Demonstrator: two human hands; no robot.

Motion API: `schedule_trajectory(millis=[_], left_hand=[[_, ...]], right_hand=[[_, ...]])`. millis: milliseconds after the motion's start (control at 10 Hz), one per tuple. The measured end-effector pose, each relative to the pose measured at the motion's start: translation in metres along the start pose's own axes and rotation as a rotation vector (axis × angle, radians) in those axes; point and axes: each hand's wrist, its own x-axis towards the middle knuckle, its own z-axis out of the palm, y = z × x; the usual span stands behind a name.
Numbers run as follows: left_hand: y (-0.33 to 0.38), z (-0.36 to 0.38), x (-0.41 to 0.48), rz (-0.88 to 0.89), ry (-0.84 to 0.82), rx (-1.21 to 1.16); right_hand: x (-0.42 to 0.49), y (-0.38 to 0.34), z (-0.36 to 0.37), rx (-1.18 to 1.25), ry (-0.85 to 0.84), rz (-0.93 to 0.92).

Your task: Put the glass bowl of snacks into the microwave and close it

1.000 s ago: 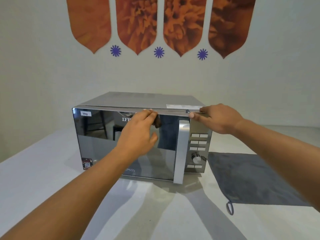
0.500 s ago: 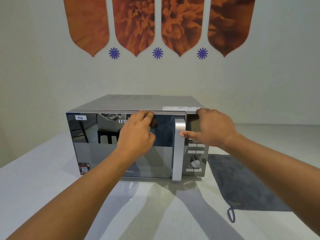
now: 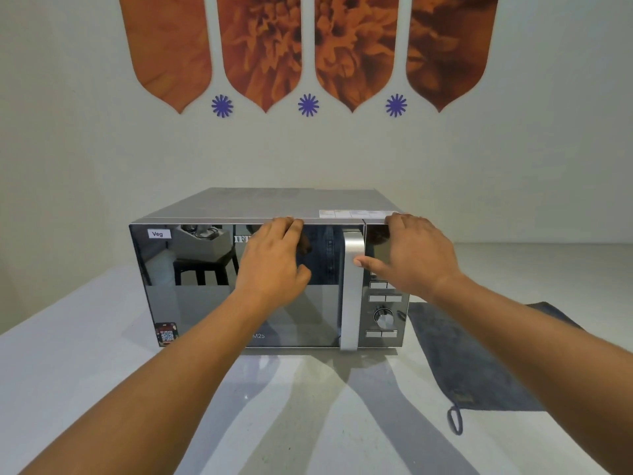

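Note:
A silver microwave (image 3: pixel 205 303) with a mirrored door stands on the table, its door flush with the body. My left hand (image 3: pixel 274 265) rests against the upper middle of the door, its fingertips bent at the door's top edge and nothing in it. My right hand (image 3: pixel 411 258) lies spread over the control panel, fingers at the top right corner, thumb touching the vertical silver handle (image 3: pixel 352 310). No glass bowl of snacks shows; the mirrored door hides the inside.
A dark grey cloth (image 3: pixel 479 365) with a hanging loop lies on the pale table (image 3: pixel 85 365) right of the microwave. A knob (image 3: pixel 383 317) and buttons sit below my right hand. The wall with orange flower panels stands close behind.
The door's handle side has swung in flush with the body. My right hand slid from the top corner down over the panel, thumb onto the handle. My left hand stayed on the door.

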Motion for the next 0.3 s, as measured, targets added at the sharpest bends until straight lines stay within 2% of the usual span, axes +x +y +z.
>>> schedule_trajectory(millis=[100,300], left_hand=[[0.004,0.003,-0.013,-0.003,-0.107,-0.013],[0.003,0.041,-0.092,-0.082,-0.448,-0.022]], right_hand=[[-0.008,-0.001,0.011,0.048,-0.023,0.002],[-0.059,-0.02,0.04,0.219,-0.031,0.094]])
